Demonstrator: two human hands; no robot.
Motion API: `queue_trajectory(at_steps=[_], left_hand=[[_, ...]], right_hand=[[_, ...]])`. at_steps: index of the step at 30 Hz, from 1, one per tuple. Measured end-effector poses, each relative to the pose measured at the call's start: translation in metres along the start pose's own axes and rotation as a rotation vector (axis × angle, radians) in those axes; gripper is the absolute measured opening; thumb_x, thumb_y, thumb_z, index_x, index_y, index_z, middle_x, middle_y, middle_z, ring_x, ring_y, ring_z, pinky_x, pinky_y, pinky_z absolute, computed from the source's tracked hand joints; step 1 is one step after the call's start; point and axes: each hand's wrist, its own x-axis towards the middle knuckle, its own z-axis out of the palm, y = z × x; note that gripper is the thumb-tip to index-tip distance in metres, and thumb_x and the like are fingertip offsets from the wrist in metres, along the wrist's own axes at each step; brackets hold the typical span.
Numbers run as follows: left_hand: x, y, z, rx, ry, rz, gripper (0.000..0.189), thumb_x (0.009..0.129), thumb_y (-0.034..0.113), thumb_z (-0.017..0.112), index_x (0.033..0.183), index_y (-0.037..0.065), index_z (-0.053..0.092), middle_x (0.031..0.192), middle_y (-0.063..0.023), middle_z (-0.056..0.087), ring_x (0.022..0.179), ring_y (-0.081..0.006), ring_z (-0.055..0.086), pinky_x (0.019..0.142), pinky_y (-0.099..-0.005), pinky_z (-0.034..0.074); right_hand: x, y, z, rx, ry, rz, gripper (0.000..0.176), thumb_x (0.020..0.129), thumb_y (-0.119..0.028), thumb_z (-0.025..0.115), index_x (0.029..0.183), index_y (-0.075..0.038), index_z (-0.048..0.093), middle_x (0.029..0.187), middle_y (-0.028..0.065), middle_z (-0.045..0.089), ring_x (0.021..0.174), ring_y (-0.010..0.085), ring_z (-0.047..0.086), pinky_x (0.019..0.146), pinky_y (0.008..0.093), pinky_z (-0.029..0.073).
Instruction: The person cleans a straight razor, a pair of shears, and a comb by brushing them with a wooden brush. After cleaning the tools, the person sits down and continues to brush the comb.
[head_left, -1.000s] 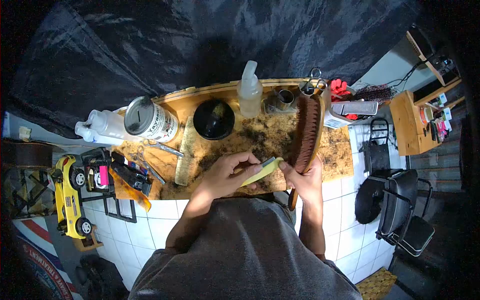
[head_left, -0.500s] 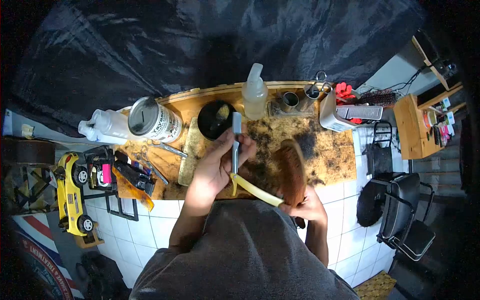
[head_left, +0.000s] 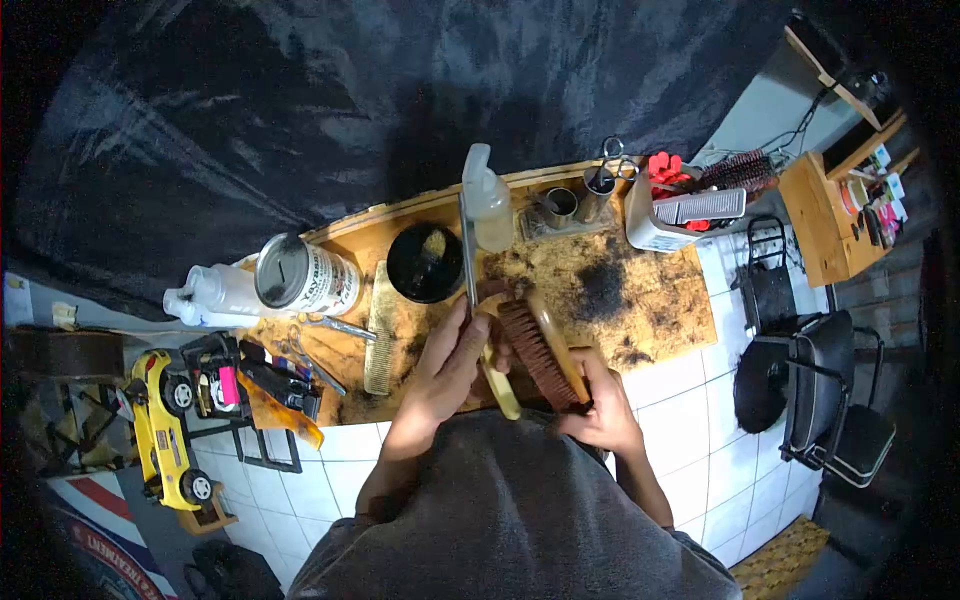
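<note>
My left hand (head_left: 438, 368) is closed around a straight razor (head_left: 502, 388) with a pale yellow handle. Its metal part stands up past my fingers, and the handle hangs down toward my shirt. In my right hand (head_left: 606, 410) I grip a wooden brush (head_left: 548, 345) by its lower end. Its reddish-brown bristles face left, close beside the razor handle and my left fingers. Beyond my left hand sits a black bowl (head_left: 398, 285) with a dark clump inside. A long comb (head_left: 379, 335) lies to the left of that hand.
Hair clippings cover parts of the wooden table (head_left: 660, 315). Along its back stand a white tub (head_left: 335, 283), a spray bottle (head_left: 490, 215), metal cups (head_left: 561, 204) and a white bin (head_left: 650, 232) of combs. Scissors (head_left: 318, 365) and a clipper (head_left: 275, 375) lie at left.
My right hand has turned the brush so its bristles face left and brought it close to the razor. The razor handle has swung from slanting right to hanging more steeply. The camera view has shifted.
</note>
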Motion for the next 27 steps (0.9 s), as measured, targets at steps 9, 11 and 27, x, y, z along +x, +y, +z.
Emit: queue_trajectory(at_steps=[9,11,27], left_hand=[[-0.023,-0.014,-0.027,0.196,0.305,0.043,0.028,0.100,0.025,0.040,0.096,0.003,0.058,0.076,-0.0004,0.053,0.065,-0.0074,0.050,0.059,-0.0225,0.040],[-0.032,-0.014,-0.035,0.140,0.267,-0.170,0.032,0.100,0.025,0.041,0.083,0.003,0.058,0.079,-0.0008,0.056,0.070,-0.0080,0.053,0.062,-0.0230,0.043],[-0.040,-0.013,-0.029,-0.405,0.053,-0.529,0.035,0.101,0.025,0.034,0.125,0.004,0.048,0.064,0.0013,0.035,0.047,-0.0063,0.027,0.044,-0.0207,0.022]], right_hand=[[0.005,-0.012,0.001,-0.193,0.003,-0.226,0.050,0.074,-0.036,0.075,0.108,-0.003,0.062,0.093,0.0147,0.057,0.083,0.0285,0.061,0.068,0.0368,0.053],[0.008,-0.017,0.005,-0.227,0.040,-0.412,0.045,0.076,-0.035,0.072,0.108,-0.005,0.063,0.100,0.0124,0.056,0.086,0.0274,0.061,0.070,0.0370,0.054],[-0.024,-0.005,0.018,-0.090,0.204,-0.233,0.042,0.073,-0.020,0.077,0.106,0.003,0.063,0.103,0.0159,0.058,0.098,0.0282,0.057,0.079,0.0363,0.050]])
